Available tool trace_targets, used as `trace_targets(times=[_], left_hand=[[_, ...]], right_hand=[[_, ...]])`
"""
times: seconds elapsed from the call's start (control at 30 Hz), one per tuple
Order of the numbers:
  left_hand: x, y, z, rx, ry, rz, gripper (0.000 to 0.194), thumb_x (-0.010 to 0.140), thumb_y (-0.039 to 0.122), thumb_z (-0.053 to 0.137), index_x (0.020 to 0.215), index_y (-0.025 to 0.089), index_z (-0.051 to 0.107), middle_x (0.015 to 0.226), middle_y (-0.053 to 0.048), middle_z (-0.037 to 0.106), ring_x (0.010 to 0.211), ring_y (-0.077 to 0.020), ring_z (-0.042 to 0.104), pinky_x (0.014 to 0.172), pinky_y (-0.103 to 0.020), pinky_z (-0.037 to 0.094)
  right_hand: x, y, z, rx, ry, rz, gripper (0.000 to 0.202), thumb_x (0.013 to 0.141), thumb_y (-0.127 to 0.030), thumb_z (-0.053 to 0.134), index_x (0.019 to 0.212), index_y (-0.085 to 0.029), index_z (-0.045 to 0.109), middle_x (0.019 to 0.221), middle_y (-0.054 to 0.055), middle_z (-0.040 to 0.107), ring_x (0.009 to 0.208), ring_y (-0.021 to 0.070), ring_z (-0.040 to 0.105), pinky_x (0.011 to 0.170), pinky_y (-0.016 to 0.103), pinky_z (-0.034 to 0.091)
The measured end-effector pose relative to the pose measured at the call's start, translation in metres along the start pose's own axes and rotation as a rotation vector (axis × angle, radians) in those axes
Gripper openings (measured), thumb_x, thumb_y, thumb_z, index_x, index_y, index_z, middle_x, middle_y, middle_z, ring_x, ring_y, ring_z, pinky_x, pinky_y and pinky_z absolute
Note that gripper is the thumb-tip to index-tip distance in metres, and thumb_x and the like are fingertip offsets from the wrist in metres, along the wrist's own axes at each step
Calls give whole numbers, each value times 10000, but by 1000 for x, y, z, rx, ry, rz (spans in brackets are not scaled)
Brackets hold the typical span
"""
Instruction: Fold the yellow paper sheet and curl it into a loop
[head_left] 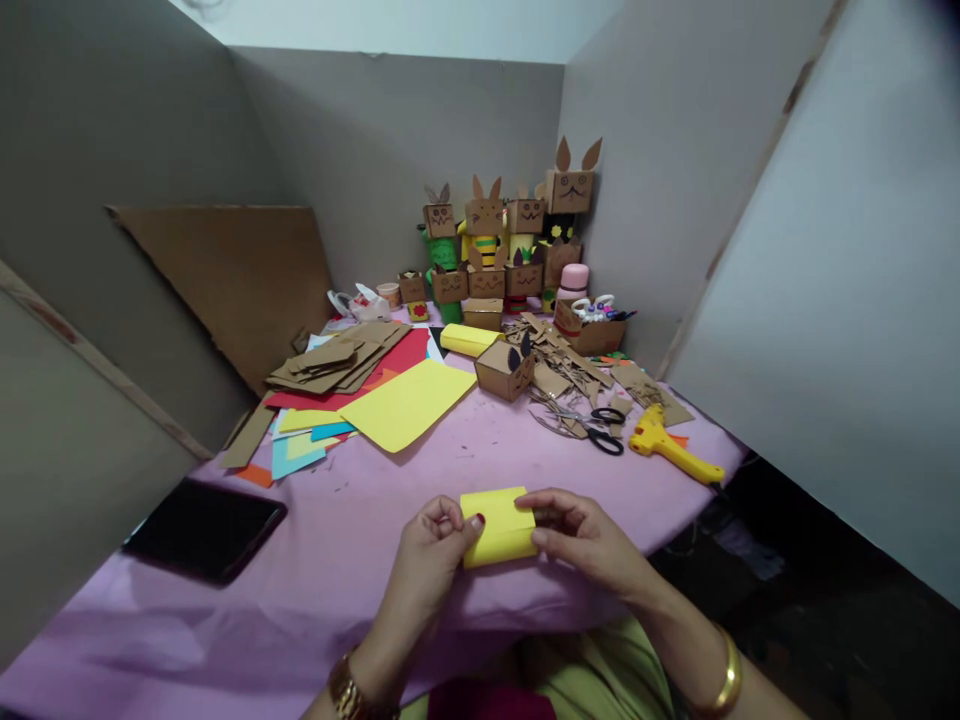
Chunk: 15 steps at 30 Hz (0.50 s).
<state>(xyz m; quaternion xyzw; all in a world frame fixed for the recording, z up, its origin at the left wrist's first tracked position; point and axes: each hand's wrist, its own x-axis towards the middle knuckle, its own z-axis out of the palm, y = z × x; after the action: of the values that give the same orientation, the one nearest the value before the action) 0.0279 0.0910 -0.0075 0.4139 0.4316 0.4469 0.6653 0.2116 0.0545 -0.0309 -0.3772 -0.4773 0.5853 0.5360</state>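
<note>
Head view: both hands meet at the near edge of the purple-covered table [337, 560], holding a small yellow paper piece [499, 525] between them. The left hand [429, 560] pinches its left end, thumb on top with the fingers curled under; the right hand [577, 535] pinches the right end, fingertips pressed along the edge. The paper looks folded or rolled into a short band — whether its ends are already joined I cannot tell.

By the look of it, this piece is at an early stage: it has been cut and shaped, but it carries no box head, ears or face. Further back lies a flat yellow sheet [409, 400] and a yellow roll [469, 340], and just beside them a lone cardboard box head [506, 370] with dark ears. A row of finished rabbit figures [502, 245] stands against the back wall — so several are done, and this one is probably just begun.

Black-handled scissors [600, 430] and a yellow glue gun [664, 445] lie to the right, well apart from the hands, among cardboard scraps [562, 365]. A stack of cardboard pieces [341, 362] rests on coloured paper on the left, and a dark tablet [202, 530] lies near the left edge.
</note>
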Motion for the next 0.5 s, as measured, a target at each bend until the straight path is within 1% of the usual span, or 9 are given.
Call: trace_targets(times=[0.1, 0.17, 0.3, 0.5], left_hand=[[1, 0, 0, 4, 9, 2, 352, 569, 259, 774, 566, 200, 427, 460, 98, 512, 449, -60, 418, 444, -155, 286], [1, 1, 1, 7, 11, 5, 350, 571, 252, 772, 563, 199, 425, 460, 103, 503, 451, -56, 406, 437, -151, 276], [0, 2, 2, 5, 8, 7, 352, 565, 258, 777, 567, 199, 430, 457, 99, 508, 448, -62, 420, 438, -156, 285], [0, 1, 1, 1, 14, 4, 348, 551, 262, 783, 575, 200, 442, 475, 77, 551, 451, -82, 471, 454, -172, 320]], right_hand=[[-1, -3, -3, -41, 16, -24, 207, 787, -311, 662, 973, -226, 698, 911, 6, 697, 796, 113, 600, 730, 239, 442], [0, -4, -3, -74, 20, -34, 217, 768, -291, 675, 971, -222, 707, 925, 17, 709, 833, 134, 610, 760, 258, 444], [4, 0, 1, -134, 51, -46, 227, 743, -245, 675, 963, -215, 721, 887, 26, 727, 815, 160, 630, 736, 281, 457], [8, 5, 2, -198, 104, -59, 184, 742, -213, 652, 902, -207, 743, 868, 30, 741, 767, 163, 635, 708, 286, 458]])
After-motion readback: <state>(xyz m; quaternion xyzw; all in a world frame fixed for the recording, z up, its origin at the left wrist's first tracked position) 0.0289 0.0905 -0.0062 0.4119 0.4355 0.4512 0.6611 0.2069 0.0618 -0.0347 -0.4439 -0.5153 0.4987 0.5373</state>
